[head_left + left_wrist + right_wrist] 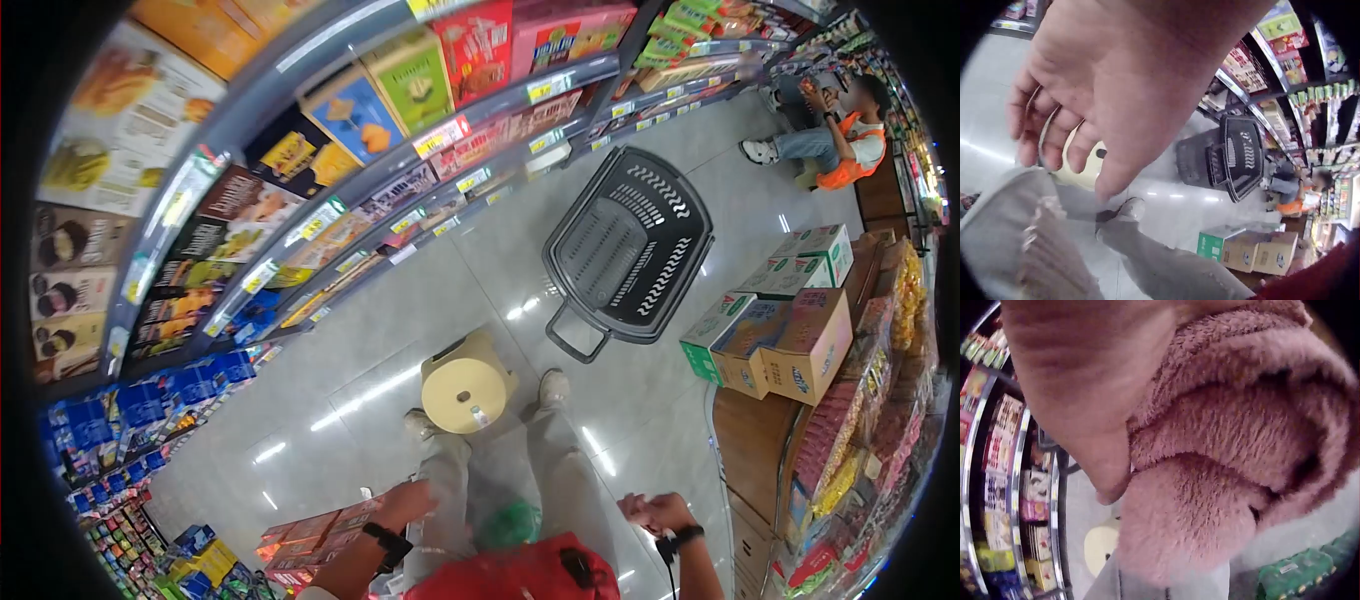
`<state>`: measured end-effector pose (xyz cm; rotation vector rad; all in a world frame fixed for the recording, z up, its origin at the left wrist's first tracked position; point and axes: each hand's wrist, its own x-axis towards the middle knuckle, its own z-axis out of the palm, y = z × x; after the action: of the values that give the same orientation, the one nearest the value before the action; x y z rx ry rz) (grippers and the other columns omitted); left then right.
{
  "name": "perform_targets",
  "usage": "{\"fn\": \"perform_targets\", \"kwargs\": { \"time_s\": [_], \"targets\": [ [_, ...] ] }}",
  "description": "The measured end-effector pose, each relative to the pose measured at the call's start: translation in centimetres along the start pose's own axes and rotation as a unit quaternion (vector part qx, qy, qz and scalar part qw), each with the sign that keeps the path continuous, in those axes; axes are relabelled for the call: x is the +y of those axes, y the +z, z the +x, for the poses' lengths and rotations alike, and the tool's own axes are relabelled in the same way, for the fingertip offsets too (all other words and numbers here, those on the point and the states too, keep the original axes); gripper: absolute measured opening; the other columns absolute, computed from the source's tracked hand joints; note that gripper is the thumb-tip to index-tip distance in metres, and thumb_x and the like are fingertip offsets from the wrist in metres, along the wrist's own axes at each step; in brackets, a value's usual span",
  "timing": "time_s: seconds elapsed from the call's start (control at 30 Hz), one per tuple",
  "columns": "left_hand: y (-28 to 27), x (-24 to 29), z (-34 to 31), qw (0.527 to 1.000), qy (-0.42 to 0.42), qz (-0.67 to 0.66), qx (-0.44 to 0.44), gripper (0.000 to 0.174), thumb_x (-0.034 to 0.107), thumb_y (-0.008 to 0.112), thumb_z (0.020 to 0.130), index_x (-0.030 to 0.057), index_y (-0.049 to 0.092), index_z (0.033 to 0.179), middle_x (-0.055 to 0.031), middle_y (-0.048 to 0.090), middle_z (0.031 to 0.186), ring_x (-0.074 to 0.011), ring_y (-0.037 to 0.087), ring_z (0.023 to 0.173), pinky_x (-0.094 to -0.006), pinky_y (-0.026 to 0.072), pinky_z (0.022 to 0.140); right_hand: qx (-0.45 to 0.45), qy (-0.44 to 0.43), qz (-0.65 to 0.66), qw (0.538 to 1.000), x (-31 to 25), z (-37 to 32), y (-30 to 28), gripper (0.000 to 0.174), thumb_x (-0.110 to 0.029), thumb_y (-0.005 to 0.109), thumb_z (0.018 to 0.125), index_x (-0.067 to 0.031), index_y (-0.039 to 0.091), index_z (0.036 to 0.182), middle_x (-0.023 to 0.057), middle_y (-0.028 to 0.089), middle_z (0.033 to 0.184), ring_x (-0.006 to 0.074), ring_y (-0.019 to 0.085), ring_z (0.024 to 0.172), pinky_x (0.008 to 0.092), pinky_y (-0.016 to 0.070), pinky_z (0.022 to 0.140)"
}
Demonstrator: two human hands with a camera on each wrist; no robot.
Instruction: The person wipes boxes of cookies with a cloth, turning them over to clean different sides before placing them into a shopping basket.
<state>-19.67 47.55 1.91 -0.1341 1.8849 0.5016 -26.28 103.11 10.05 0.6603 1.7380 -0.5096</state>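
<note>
My left hand is in front of the left thigh and holds nothing. In the left wrist view the same hand has its fingers loosely bent, with the palm side showing. My right hand is out beside the right leg. The right wrist view shows this hand gripping a fluffy pink cloth, bunched in folds; the cloth hides most of its fingers. A pale yellow stool stands on the floor between my feet, below both hands.
Ahead stands a dark shopping basket with its handle towards me. Shelves of boxed snacks run along the left. Cartons are stacked at right beside a bagged-goods display. A person in an orange vest crouches farther off.
</note>
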Motion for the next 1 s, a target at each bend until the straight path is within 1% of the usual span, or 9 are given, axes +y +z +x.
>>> {"fn": "perform_targets", "kwargs": {
  "time_s": [0.1, 0.23, 0.37, 0.53, 0.6, 0.67, 0.73, 0.83, 1.0],
  "targets": [
    [1.1, -1.6, -5.5, 0.988, -0.063, -0.003, -0.144, 0.037, 0.042, 0.070, 0.088, 0.0068, 0.071, 0.101, -0.0156, 0.072, 0.093, -0.0356, 0.070, 0.088, -0.0467, 0.0550, 0.077, -0.126, -0.030, 0.032, 0.991, -8.1, -4.7, -0.1, 0.047, -0.044, 0.072, 0.091, 0.0031, 0.073, 0.087, 0.0096, 0.070, 0.073, 0.0139, 0.063, 0.066, 0.0371, 0.0545, 0.061],
    [2.4, -1.3, -11.0, 0.989, -0.052, -0.024, -0.133, 0.035, 0.039, 0.069, 0.089, 0.0064, 0.071, 0.101, -0.0146, 0.072, 0.092, -0.0335, 0.070, 0.086, -0.0451, 0.0552, 0.075, -0.308, -0.068, -0.116, 0.942, -8.2, -0.4, 3.0, 0.051, -0.047, 0.063, 0.095, 0.0030, 0.069, 0.087, 0.0141, 0.070, 0.081, 0.0201, 0.068, 0.071, 0.0357, 0.0575, 0.063],
    [2.1, -1.0, -11.5, 0.994, -0.044, -0.050, -0.091, 0.033, 0.037, 0.069, 0.090, 0.0060, 0.072, 0.102, -0.0136, 0.072, 0.091, -0.0314, 0.070, 0.084, -0.0434, 0.0553, 0.074, -0.222, -0.075, -0.260, 0.937, -13.5, -8.1, 2.6, 0.031, -0.028, 0.062, 0.086, 0.0016, 0.072, 0.088, 0.0130, 0.070, 0.080, 0.0225, 0.072, 0.073, 0.0393, 0.0619, 0.061],
    [-1.4, -0.3, -9.2, 0.995, -0.032, -0.082, -0.042, 0.031, 0.034, 0.068, 0.091, 0.0054, 0.072, 0.102, -0.0123, 0.073, 0.090, -0.0288, 0.070, 0.082, -0.0414, 0.0555, 0.071, -0.259, -0.060, -0.220, 0.939, -10.4, -2.7, 4.5, 0.020, -0.019, 0.062, 0.080, 0.0004, 0.068, 0.078, 0.0129, 0.065, 0.069, 0.0237, 0.069, 0.065, 0.0412, 0.0568, 0.051],
    [-3.1, -0.4, -8.8, 0.994, -0.028, -0.099, -0.028, 0.030, 0.033, 0.067, 0.092, 0.0052, 0.072, 0.102, -0.0118, 0.073, 0.089, -0.0278, 0.069, 0.081, -0.0405, 0.0556, 0.070, -0.320, -0.292, -0.279, 0.857, -10.0, -3.3, 4.3, 0.019, -0.018, 0.061, 0.082, -0.0023, 0.063, 0.071, 0.0104, 0.060, 0.062, 0.0243, 0.064, 0.057, 0.0406, 0.0499, 0.045],
    [-4.6, -0.9, -8.5, 0.994, -0.021, -0.110, -0.019, 0.029, 0.031, 0.067, 0.092, 0.0050, 0.072, 0.102, -0.0113, 0.073, 0.089, -0.0268, 0.069, 0.080, -0.0397, 0.0557, 0.069, -0.382, -0.618, -0.341, 0.596, -7.7, -0.6, 5.1, 0.022, -0.016, 0.059, 0.085, -0.0061, 0.058, 0.065, 0.0074, 0.053, 0.054, 0.0240, 0.056, 0.048, 0.0388, 0.0407, 0.038],
    [-6.4, -1.5, -8.2, 0.993, -0.012, -0.119, -0.008, 0.028, 0.030, 0.067, 0.093, 0.0048, 0.072, 0.103, -0.0108, 0.073, 0.088, -0.0257, 0.069, 0.079, -0.0389, 0.0558, 0.069, -0.513, -0.060, -0.014, 0.856, -9.0, -6.0, 4.2, 0.024, -0.014, 0.057, 0.086, -0.0110, 0.052, 0.063, 0.0053, 0.048, 0.052, 0.0197, 0.047, 0.041, 0.0360, 0.0349, 0.038],
    [-8.3, -3.0, -8.3, 0.991, -0.006, -0.134, 0.002, 0.026, 0.028, 0.066, 0.093, 0.0045, 0.073, 0.103, -0.0101, 0.073, 0.088, -0.0242, 0.069, 0.077, -0.0376, 0.0559, 0.067, -0.549, 0.027, 0.035, 0.835, -13.2, -9.8, 4.2, 0.019, -0.016, 0.059, 0.087, -0.0074, 0.056, 0.069, 0.0062, 0.052, 0.056, 0.0199, 0.053, 0.045, 0.0395, 0.0434, 0.040],
    [-10.2, -5.1, -8.6, 0.986, -0.014, -0.166, -0.007, 0.024, 0.025, 0.065, 0.094, 0.0039, 0.073, 0.103, -0.0088, 0.073, 0.087, -0.0216, 0.069, 0.075, -0.0356, 0.0561, 0.065, -0.379, -0.136, -0.058, 0.913, -17.2, -13.5, 2.2, 0.023, -0.018, 0.054, 0.089, -0.0091, 0.051, 0.067, 0.0049, 0.047, 0.053, 0.0189, 0.047, 0.039, 0.0375, 0.0378, 0.036]
  ]
}}
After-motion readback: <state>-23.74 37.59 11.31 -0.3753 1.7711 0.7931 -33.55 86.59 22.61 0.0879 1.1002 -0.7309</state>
